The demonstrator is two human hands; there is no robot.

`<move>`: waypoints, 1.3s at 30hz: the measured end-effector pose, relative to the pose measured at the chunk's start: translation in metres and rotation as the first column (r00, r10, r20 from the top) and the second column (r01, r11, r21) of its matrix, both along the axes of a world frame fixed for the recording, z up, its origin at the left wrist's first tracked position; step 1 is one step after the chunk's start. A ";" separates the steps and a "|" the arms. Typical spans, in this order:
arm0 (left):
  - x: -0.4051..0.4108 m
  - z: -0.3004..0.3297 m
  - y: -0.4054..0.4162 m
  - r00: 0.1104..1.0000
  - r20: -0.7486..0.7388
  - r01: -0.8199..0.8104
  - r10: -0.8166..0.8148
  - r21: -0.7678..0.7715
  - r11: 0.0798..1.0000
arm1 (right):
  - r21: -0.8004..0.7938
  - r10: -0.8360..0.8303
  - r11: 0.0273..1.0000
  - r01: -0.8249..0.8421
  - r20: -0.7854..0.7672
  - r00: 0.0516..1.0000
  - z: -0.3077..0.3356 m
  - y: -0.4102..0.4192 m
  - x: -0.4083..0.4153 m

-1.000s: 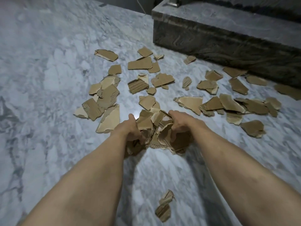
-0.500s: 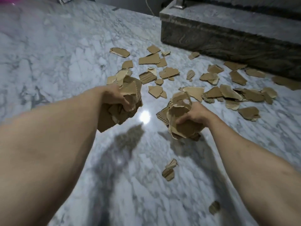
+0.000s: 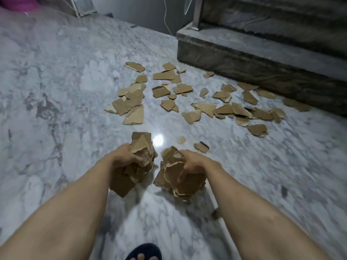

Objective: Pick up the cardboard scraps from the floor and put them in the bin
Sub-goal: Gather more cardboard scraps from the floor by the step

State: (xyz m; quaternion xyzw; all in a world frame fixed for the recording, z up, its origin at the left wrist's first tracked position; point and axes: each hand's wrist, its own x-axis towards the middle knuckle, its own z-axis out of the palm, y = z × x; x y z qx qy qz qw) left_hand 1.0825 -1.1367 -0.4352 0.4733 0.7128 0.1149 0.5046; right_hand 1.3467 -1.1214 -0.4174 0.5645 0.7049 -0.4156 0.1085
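My left hand (image 3: 124,156) grips a bunch of brown cardboard scraps (image 3: 135,166) held above the marble floor. Beside it, my right hand (image 3: 191,164) grips a second bunch of scraps (image 3: 178,177). Both bunches hang in front of me, a little apart from each other. Several more torn cardboard scraps (image 3: 187,98) lie scattered on the floor farther ahead, and two small pieces (image 3: 201,147) lie just beyond my hands. One scrap (image 3: 216,213) shows by my right forearm. No bin is in view.
A dark stone step (image 3: 262,62) with a metal post rises at the right rear. A cable (image 3: 166,17) hangs along the far wall. Something pink (image 3: 16,2) sits at the top left corner. My foot in a dark slipper (image 3: 144,253) is at the bottom edge.
Both hands lifted their bunches off the floor pile and now hold them close together in front of me. The view has risen and pulled back from the scattered scraps.
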 end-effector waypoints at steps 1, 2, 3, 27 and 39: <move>0.002 -0.011 -0.005 1.000 0.008 -0.029 0.029 -0.005 1.000 | 0.012 0.019 1.000 -0.019 0.000 1.000 -0.010 -0.006 -0.004; 0.002 -0.024 -0.008 0.998 0.019 -0.053 0.053 -0.005 0.999 | 0.025 0.048 0.999 -0.048 0.014 0.999 -0.020 -0.013 -0.007; 0.002 -0.033 -0.011 0.997 0.043 -0.063 0.064 -0.003 0.998 | 0.026 0.068 0.997 -0.069 0.033 0.997 -0.032 -0.018 -0.009; 0.090 -0.036 0.066 0.979 0.195 0.035 -0.055 0.108 0.994 | -0.053 -0.514 0.857 0.512 -0.038 0.857 -0.038 0.067 0.080; 0.144 -0.047 0.122 0.950 -0.008 0.314 -0.314 0.043 0.949 | -0.168 -0.719 0.692 0.702 -0.073 0.691 -0.051 0.041 0.096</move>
